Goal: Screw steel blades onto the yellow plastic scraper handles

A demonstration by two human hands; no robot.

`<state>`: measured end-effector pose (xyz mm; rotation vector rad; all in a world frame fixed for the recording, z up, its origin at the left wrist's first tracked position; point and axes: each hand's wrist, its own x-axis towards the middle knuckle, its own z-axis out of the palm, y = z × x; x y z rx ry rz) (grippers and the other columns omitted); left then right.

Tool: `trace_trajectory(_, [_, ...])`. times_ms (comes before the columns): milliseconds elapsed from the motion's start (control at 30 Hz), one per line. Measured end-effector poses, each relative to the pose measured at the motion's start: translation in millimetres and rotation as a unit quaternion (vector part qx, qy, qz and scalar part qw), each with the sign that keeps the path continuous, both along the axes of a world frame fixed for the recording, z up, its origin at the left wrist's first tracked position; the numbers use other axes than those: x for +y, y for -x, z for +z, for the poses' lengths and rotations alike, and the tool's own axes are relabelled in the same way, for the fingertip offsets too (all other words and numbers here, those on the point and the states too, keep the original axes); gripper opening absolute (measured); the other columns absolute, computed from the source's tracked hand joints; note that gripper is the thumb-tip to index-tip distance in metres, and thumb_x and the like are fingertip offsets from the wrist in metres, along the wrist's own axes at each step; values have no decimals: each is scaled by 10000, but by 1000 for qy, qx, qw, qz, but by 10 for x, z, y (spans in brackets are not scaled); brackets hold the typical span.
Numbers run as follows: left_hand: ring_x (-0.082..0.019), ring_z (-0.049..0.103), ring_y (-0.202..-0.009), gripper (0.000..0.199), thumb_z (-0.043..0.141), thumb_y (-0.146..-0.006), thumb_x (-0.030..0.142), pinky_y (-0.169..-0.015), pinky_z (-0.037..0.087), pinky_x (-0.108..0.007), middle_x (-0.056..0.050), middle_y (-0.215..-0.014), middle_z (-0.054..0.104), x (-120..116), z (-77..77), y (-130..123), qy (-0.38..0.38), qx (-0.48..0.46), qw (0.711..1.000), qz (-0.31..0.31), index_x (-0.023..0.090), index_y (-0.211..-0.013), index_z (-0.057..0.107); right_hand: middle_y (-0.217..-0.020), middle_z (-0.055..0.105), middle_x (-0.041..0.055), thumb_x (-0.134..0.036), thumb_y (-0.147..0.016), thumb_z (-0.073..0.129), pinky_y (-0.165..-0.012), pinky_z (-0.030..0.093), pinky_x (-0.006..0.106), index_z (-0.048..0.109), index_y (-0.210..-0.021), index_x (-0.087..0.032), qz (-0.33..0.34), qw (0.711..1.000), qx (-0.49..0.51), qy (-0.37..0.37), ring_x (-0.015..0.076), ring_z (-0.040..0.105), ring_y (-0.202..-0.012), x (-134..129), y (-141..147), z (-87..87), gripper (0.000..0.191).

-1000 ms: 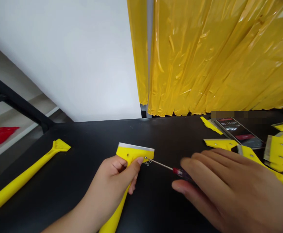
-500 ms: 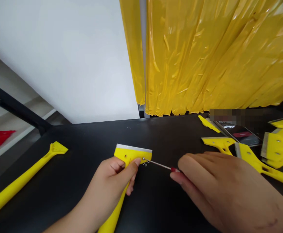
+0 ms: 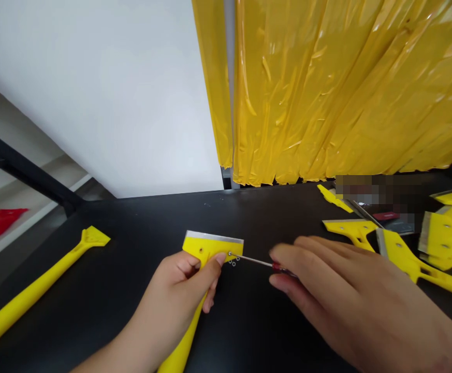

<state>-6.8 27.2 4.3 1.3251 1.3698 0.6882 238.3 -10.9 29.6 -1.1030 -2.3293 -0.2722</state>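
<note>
Yellow plastic scraper [image 3: 201, 243], clamped in the left hand [image 3: 187, 285] at the neck, thumb pressed over the base of the head. Right hand [image 3: 350, 295] closed on the red grip of a screwdriver [image 3: 254, 260]. Hands apart; the slim metal shaft spans the gap, its tip at a small metal screw [image 3: 230, 253] on the right part of the scraper head. Scraper sits mainly at the left hand, handle slanting down toward the near edge, head tilted slightly; silvery straight-edged blade [image 3: 216, 237] along its top. Small metal rings [image 3: 233, 263] show just below the head; cannot tell whether nuts or washers.

Surface: black tabletop [image 3: 117, 290], smooth, matte. Near its left edge, a long-handled yellow tool [image 3: 39, 292] with a flared head, lying diagonally. Toward the right edge, more yellow scrapers [image 3: 447, 238], several overlapping, some with metal blades and screws; one handle passes behind the right hand. Near the far right corner, a flat dark device [image 3: 398, 223], partly pixelated.

Room: beyond the far edge, white smooth panel [image 3: 113, 93] and wrinkled, glossy yellow sheeting [image 3: 326, 93]. Past the left edge, black frame bar [image 3: 27, 171] and a red item [image 3: 2, 220], material unclear.
</note>
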Motion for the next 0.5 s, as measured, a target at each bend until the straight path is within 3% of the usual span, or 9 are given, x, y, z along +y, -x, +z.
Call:
trace_trajectory(67, [-147,521,-468,546,662,-920,556,-556,418,-271,11,-432,570,11,5,-10,-1,-4,1000,6,220,-494,599,-860,611,12,-188,-1067,505,-635,393,359,557,-1040,-190,11,1000,-14,-2,196,605,-711,13,-11,-16,59])
trace_trajectory(167, [-148,523,-466,542,675,-908,563,-552,422,-269,12,-430,571,18,17,-20,7,-17,1000,8,221,-495,599,-765,548,-22,-206,-1072,516,-596,353,358,514,-887,-225,11,1000,-15,7,174,545,-623,30,-24,-28,185])
trace_trajectory(300, [-148,530,-475,562,653,-929,562,-564,424,-271,8,-434,570,5,21,-19,0,-6,1000,4,217,-489,599,-845,584,6,-231,-1085,489,-632,398,342,554,-1048,-177,-6,1000,15,-6,178,590,-700,29,-15,-6,93])
trace_trajectory(400, [-149,530,-472,558,653,-929,565,-563,425,-272,14,-431,565,-6,12,-15,2,-15,1000,5,219,-496,594,-748,530,-27,-193,-1079,482,-561,341,342,508,-890,-213,-4,1000,16,26,152,541,-599,17,-9,3,192])
trace_trajectory(500, [-143,518,-462,555,658,-925,557,-559,421,-270,15,-424,562,1,7,-12,3,-14,1000,5,218,-491,589,-813,582,-8,-226,-1077,500,-609,372,352,566,-1032,-193,-9,1000,0,4,183,585,-666,19,-22,-15,86])
